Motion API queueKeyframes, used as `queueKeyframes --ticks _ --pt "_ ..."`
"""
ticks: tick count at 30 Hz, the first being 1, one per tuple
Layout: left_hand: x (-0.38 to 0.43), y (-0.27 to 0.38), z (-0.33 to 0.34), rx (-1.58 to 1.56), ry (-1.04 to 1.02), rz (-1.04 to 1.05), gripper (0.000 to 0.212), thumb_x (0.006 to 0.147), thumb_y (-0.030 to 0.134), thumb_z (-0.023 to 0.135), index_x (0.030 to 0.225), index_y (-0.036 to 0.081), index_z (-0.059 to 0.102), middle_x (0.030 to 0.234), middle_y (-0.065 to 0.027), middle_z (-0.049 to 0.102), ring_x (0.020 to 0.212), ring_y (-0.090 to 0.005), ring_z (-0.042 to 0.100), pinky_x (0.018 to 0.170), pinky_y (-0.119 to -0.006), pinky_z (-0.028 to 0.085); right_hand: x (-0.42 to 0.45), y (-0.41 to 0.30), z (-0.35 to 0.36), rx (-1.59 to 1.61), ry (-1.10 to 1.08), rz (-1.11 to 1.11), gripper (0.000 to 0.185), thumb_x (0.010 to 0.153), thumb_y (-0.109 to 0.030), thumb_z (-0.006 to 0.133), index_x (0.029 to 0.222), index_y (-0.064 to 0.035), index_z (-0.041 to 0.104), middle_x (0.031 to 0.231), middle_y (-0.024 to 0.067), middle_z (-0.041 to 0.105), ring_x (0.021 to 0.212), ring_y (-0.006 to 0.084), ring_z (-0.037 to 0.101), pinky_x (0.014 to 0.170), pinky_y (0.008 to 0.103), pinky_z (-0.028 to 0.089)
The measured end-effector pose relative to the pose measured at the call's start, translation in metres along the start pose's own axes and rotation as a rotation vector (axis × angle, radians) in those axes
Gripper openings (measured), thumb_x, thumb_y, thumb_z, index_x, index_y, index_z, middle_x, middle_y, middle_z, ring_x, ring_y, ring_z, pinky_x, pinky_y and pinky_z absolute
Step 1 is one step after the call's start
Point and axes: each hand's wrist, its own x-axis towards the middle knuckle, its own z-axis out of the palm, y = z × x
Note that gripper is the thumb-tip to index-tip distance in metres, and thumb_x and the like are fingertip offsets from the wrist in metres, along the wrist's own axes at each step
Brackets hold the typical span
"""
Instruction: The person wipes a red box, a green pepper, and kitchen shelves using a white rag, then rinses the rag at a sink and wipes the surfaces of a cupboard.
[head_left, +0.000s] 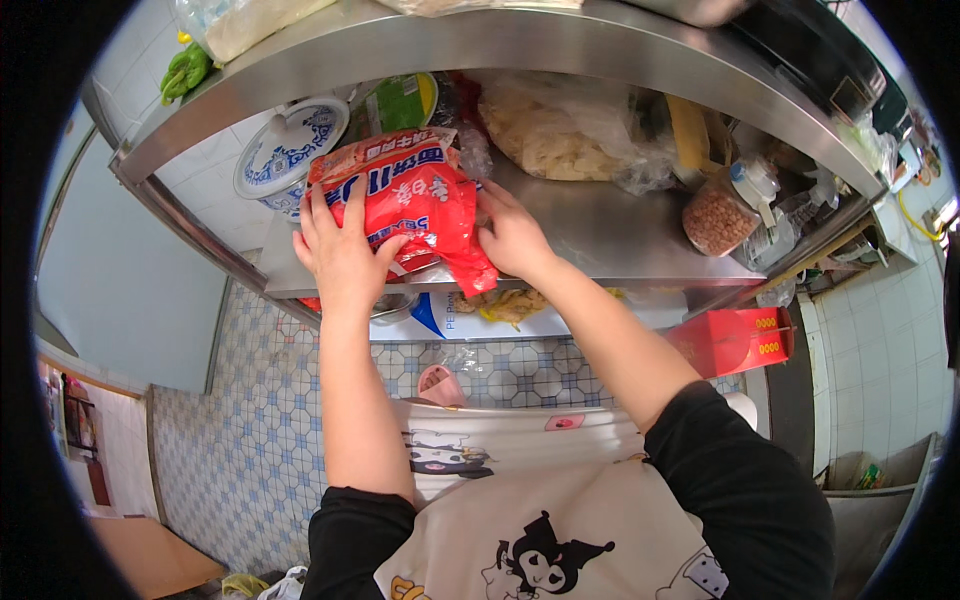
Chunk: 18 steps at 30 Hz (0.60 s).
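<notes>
A red plastic food packet (420, 196) bearing printed writing lies on the left part of a steel shelf (600, 217). My left hand (341, 244) rests over its left side with spread fingers, the thumb on its front. At the packet's right end, my right hand (516, 231) holds the edge with curled fingers; their tips are partly hidden behind the plastic. A loose red flap of the packet hangs over the shelf's front edge. Close behind on the left stands a blue-and-white lidded pot (292, 150), beside a green-labelled round container (397, 103).
A clear bag of pale food pieces (555, 139) sits at the shelf's back. Further right is a clear jar of brown pellets (720, 214). A steel worktop edge (487, 37) overhangs the shelf. A red box (731, 341) stands low on the right, above the tiled floor (247, 450).
</notes>
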Motion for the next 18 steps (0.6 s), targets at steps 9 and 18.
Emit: queueKeyframes --ticks 9,18 --pt "0.003 -0.022 0.004 -0.080 0.046 0.053 0.079 0.060 0.029 0.081 0.131 0.025 0.046 0.143 -0.0160 0.029 0.131 -0.0356 0.028 0.103 -0.055 0.023 0.000 -0.007 -0.016 -0.116 -0.212 0.039 0.018 0.074 -0.011 0.058 0.090 -0.0055 0.063 0.135 0.0184 0.039 0.099 0.0337 0.059 0.083 0.0391 0.049" --pt "-0.004 0.001 -0.017 0.009 -0.070 -0.022 0.077 0.064 0.028 0.079 0.132 0.025 0.045 0.145 -0.0159 0.025 0.134 -0.0376 0.021 0.103 -0.061 0.018 -0.043 0.049 -0.129 -0.544 -0.230 0.422 0.041 0.069 -0.014 0.062 0.109 -0.0060 0.058 0.126 0.0154 0.051 0.108 0.0338 0.054 0.091 0.0400 0.045"
